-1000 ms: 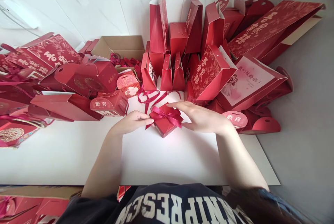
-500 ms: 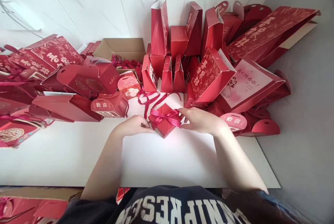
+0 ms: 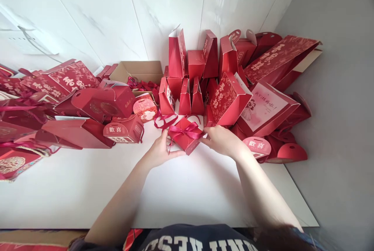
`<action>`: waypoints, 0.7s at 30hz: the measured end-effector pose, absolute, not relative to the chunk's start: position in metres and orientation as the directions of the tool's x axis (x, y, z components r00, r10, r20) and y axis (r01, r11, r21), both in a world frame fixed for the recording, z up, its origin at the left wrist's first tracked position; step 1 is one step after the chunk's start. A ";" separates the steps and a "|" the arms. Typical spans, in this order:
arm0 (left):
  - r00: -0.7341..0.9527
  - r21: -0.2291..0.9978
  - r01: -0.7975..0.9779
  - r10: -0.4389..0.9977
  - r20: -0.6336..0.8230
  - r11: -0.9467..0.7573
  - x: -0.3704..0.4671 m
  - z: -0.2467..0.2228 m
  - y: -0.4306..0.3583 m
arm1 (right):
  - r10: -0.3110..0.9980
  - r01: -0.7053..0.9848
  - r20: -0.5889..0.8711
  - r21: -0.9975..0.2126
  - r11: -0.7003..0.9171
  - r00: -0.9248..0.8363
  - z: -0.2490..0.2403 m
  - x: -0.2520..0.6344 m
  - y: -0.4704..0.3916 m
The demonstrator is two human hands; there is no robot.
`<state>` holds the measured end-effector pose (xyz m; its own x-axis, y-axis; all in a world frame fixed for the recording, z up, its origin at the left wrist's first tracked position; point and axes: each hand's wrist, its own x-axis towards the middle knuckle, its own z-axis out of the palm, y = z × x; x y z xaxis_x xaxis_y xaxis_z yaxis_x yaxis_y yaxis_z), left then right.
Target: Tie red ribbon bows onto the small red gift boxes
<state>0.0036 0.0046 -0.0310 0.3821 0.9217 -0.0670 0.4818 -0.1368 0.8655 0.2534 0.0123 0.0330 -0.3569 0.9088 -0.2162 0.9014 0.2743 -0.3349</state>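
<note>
Red box (image 3: 183, 140) with bow (image 3: 188, 130) sits well in from tabletop's (image 3: 189, 192) near edge; left hand (image 3: 158, 152) grips its left side, right hand (image 3: 222, 139) at right corner (grip unclear); steady box, spare the bow.

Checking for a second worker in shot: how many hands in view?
2. The left hand is at the left side of the red box topped with a bow; the right hand is at its right corner. No others show.

Marbled white wall (image 3: 96, 5), white table (image 3: 187, 200)
</note>
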 end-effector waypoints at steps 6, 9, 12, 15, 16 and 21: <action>0.289 0.830 0.431 0.926 0.244 -0.354 0.020 -0.065 0.007 | 0.916 0.917 -0.195 -0.271 0.294 -0.351 0.035 0.252 0.010; 0.129 0.719 0.537 0.885 0.447 -0.441 0.024 -0.073 0.008 | 0.936 0.908 -0.109 -0.303 0.290 -0.335 0.038 0.254 0.007; -0.050 0.650 0.600 0.789 0.612 -0.466 0.022 -0.070 0.009 | 0.936 0.836 -0.032 -0.460 0.298 -0.351 0.041 0.259 0.003; -0.165 0.627 0.645 0.722 0.672 -0.436 0.015 -0.069 0.014 | 0.931 0.734 0.064 -0.596 0.325 -0.360 0.034 0.259 0.005; -0.178 0.624 0.649 0.711 0.680 -0.435 0.013 -0.070 0.015 | 0.925 0.696 0.100 -0.630 0.344 -0.367 0.029 0.258 0.007; -0.150 0.567 0.683 0.672 0.725 -0.460 0.007 -0.081 0.023 | 0.874 0.543 0.269 -0.699 0.466 -0.404 0.000 0.240 0.023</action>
<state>0.0072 0.0225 -0.0809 -0.1498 0.6718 0.7254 0.6832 -0.4600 0.5671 0.2404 0.0233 0.0001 -0.4039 0.8743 0.2691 0.5426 0.4658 -0.6990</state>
